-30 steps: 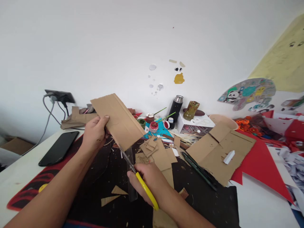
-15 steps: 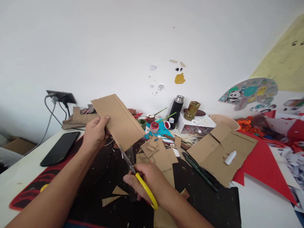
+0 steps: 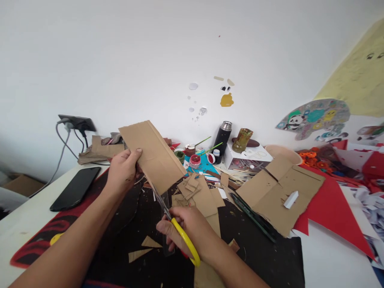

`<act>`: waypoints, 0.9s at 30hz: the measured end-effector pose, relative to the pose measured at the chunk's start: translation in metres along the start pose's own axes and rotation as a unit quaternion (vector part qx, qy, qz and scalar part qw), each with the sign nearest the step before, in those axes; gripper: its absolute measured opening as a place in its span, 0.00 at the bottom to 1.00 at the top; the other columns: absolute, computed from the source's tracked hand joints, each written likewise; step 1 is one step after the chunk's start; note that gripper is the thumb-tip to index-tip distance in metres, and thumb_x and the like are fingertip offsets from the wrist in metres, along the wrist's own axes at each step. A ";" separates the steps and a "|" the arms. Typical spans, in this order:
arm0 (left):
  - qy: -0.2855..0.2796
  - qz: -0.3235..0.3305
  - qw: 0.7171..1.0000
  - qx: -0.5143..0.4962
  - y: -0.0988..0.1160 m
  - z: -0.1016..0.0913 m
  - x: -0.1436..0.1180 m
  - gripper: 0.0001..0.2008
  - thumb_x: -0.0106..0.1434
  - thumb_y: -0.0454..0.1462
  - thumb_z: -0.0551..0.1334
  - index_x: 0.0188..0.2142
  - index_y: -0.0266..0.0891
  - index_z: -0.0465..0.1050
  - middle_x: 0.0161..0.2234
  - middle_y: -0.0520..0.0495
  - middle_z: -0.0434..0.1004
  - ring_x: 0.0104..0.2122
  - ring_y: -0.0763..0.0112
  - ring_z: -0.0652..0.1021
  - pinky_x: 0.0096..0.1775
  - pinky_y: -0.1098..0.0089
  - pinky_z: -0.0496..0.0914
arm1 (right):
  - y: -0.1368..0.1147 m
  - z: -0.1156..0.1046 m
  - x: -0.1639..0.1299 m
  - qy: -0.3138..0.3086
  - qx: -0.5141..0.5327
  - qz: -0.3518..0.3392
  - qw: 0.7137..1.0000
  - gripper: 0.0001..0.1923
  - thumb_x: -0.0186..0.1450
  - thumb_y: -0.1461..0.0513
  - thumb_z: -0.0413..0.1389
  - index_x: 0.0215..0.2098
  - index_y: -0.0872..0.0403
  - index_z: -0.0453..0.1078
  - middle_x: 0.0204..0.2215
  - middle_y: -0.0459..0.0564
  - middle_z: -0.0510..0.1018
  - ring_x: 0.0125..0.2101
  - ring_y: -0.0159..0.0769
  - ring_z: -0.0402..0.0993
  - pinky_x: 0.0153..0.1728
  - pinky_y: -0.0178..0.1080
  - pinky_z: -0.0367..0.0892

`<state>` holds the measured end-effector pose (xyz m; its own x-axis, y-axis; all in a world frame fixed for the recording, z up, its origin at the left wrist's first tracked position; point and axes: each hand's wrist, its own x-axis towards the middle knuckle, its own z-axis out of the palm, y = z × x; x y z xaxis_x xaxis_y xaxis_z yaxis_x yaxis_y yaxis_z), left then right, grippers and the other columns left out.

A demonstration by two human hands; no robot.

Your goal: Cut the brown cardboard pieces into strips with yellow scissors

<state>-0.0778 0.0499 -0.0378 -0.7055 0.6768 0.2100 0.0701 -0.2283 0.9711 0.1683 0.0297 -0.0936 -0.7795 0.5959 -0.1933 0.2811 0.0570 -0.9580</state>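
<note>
My left hand (image 3: 122,172) holds a brown cardboard rectangle (image 3: 152,154) up above the dark work mat (image 3: 264,260), thumb on its near face. My right hand (image 3: 189,232) grips yellow-handled scissors (image 3: 175,226); their blades reach up and left to the cardboard's lower edge. A clear plastic strip (image 3: 166,224) lies on the mat under the scissors. Small cardboard triangles (image 3: 144,248) lie on the mat near my right wrist.
A black phone (image 3: 75,188) lies at the left. Cardboard scraps (image 3: 198,192), a large cardboard sheet (image 3: 279,192) with a white block (image 3: 291,199), paint pots (image 3: 195,160), a black flask (image 3: 222,138), a white box (image 3: 249,158) and red paper (image 3: 333,208) crowd the table.
The cardboard and my left hand have shifted slightly right and down. My right hand with the scissors stays in nearly the same spot.
</note>
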 end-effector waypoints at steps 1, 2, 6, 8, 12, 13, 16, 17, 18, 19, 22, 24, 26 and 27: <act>0.000 0.001 1.000 -0.001 0.000 0.001 0.000 0.17 0.59 0.43 0.69 0.18 0.46 0.67 0.10 0.55 0.63 0.08 0.74 0.61 0.12 0.73 0.52 | 0.001 0.001 0.000 -0.001 0.006 0.005 1.000 0.23 0.71 0.42 0.63 0.42 0.53 0.76 0.25 0.44 0.78 0.20 0.31 0.74 0.19 0.30 0.60; 0.000 0.002 1.000 -0.002 -0.001 0.001 0.000 0.17 0.59 0.43 0.69 0.18 0.46 0.66 0.10 0.55 0.63 0.08 0.74 0.61 0.12 0.73 0.52 | 0.002 0.001 0.000 0.000 0.005 0.006 1.000 0.24 0.71 0.41 0.62 0.42 0.53 0.76 0.25 0.44 0.77 0.19 0.31 0.73 0.19 0.30 0.58; -0.003 0.002 1.000 -0.010 -0.001 0.002 0.000 0.17 0.59 0.42 0.69 0.19 0.45 0.67 0.10 0.55 0.63 0.09 0.75 0.61 0.13 0.73 0.53 | -0.006 -0.003 -0.003 0.015 -0.040 -0.004 0.999 0.22 0.72 0.43 0.62 0.35 0.52 0.72 0.21 0.42 0.72 0.19 0.29 0.68 0.19 0.31 0.53; -0.006 0.000 1.000 -0.013 -0.002 0.002 0.000 0.17 0.58 0.42 0.70 0.19 0.44 0.67 0.10 0.55 0.64 0.09 0.75 0.61 0.13 0.73 0.53 | -0.011 -0.004 -0.004 0.023 -0.069 -0.013 0.997 0.23 0.73 0.44 0.61 0.32 0.52 0.69 0.20 0.42 0.70 0.20 0.29 0.66 0.21 0.32 0.52; -0.011 -0.006 1.000 -0.021 -0.003 0.003 0.000 0.16 0.58 0.43 0.70 0.19 0.44 0.67 0.10 0.56 0.63 0.09 0.75 0.61 0.13 0.73 0.53 | -0.015 -0.005 -0.005 0.030 -0.106 -0.033 0.993 0.23 0.75 0.46 0.59 0.30 0.52 0.67 0.20 0.42 0.69 0.21 0.30 0.65 0.22 0.34 0.50; -0.012 -0.007 1.000 -0.022 -0.002 0.003 -0.001 0.16 0.58 0.43 0.70 0.19 0.45 0.67 0.10 0.56 0.63 0.09 0.75 0.61 0.12 0.73 0.53 | -0.016 -0.005 -0.005 0.031 -0.114 -0.038 0.992 0.22 0.75 0.46 0.59 0.30 0.51 0.66 0.20 0.42 0.68 0.21 0.30 0.64 0.23 0.35 0.50; -0.012 -0.011 1.000 -0.020 0.000 0.005 -0.002 0.17 0.58 0.42 0.70 0.18 0.45 0.66 0.09 0.56 0.63 0.08 0.75 0.60 0.12 0.73 0.53 | -0.016 -0.004 -0.006 0.040 -0.138 -0.053 0.988 0.23 0.75 0.47 0.58 0.28 0.52 0.64 0.20 0.42 0.67 0.22 0.30 0.62 0.24 0.35 0.49; -0.012 -0.012 1.000 -0.020 0.000 0.005 -0.003 0.18 0.58 0.42 0.70 0.18 0.45 0.66 0.09 0.56 0.62 0.08 0.75 0.60 0.12 0.73 0.53 | -0.016 -0.003 -0.006 0.047 -0.147 -0.058 0.986 0.24 0.75 0.47 0.58 0.27 0.52 0.63 0.20 0.41 0.66 0.22 0.30 0.61 0.25 0.35 0.49; -0.011 -0.013 1.000 -0.021 0.001 0.005 -0.003 0.18 0.58 0.42 0.71 0.18 0.45 0.65 0.09 0.56 0.62 0.08 0.75 0.61 0.12 0.73 0.53 | -0.016 -0.003 -0.006 0.054 -0.155 -0.062 0.985 0.25 0.75 0.48 0.58 0.27 0.52 0.62 0.20 0.41 0.65 0.22 0.29 0.60 0.25 0.36 0.48; -0.011 -0.013 1.000 -0.023 0.001 0.005 -0.003 0.18 0.58 0.42 0.71 0.19 0.45 0.65 0.09 0.57 0.62 0.08 0.75 0.61 0.12 0.73 0.53 | -0.017 -0.003 -0.006 0.060 -0.162 -0.064 0.983 0.25 0.75 0.48 0.58 0.26 0.52 0.61 0.20 0.41 0.63 0.23 0.29 0.59 0.25 0.36 0.48; -0.008 -0.015 0.999 -0.030 -0.001 0.005 -0.002 0.18 0.57 0.42 0.72 0.19 0.45 0.65 0.10 0.58 0.62 0.08 0.75 0.61 0.12 0.73 0.53 | -0.018 -0.003 -0.006 0.066 -0.175 -0.061 0.980 0.24 0.74 0.50 0.59 0.25 0.52 0.59 0.19 0.40 0.61 0.23 0.29 0.57 0.25 0.36 0.47; -0.006 -0.015 0.999 -0.033 -0.002 0.005 -0.001 0.18 0.57 0.42 0.72 0.19 0.45 0.65 0.10 0.58 0.62 0.08 0.76 0.61 0.12 0.74 0.53 | -0.020 -0.002 -0.006 0.067 -0.180 -0.056 0.980 0.23 0.74 0.52 0.58 0.25 0.52 0.59 0.19 0.40 0.61 0.23 0.29 0.57 0.25 0.36 0.47; -0.005 -0.015 0.999 -0.037 -0.003 0.005 0.000 0.18 0.57 0.43 0.72 0.19 0.45 0.65 0.10 0.58 0.62 0.08 0.76 0.61 0.12 0.74 0.53 | -0.023 0.000 -0.006 0.075 -0.185 -0.048 0.979 0.22 0.73 0.53 0.58 0.25 0.52 0.59 0.19 0.40 0.61 0.22 0.29 0.56 0.24 0.36 0.46; -0.004 -0.015 0.999 -0.039 -0.004 0.005 0.000 0.19 0.57 0.43 0.72 0.19 0.45 0.65 0.10 0.59 0.62 0.08 0.76 0.61 0.12 0.74 0.54 | -0.023 0.001 -0.006 0.078 -0.188 -0.043 0.978 0.22 0.73 0.54 0.59 0.25 0.52 0.58 0.19 0.40 0.60 0.22 0.29 0.55 0.24 0.36 0.46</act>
<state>-0.0743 0.0544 -0.0409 -0.7004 0.6901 0.1820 -0.0062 -0.2609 0.9654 0.1656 0.0237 -0.0705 -0.7223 0.6896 -0.0517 0.4267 0.3856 -0.8181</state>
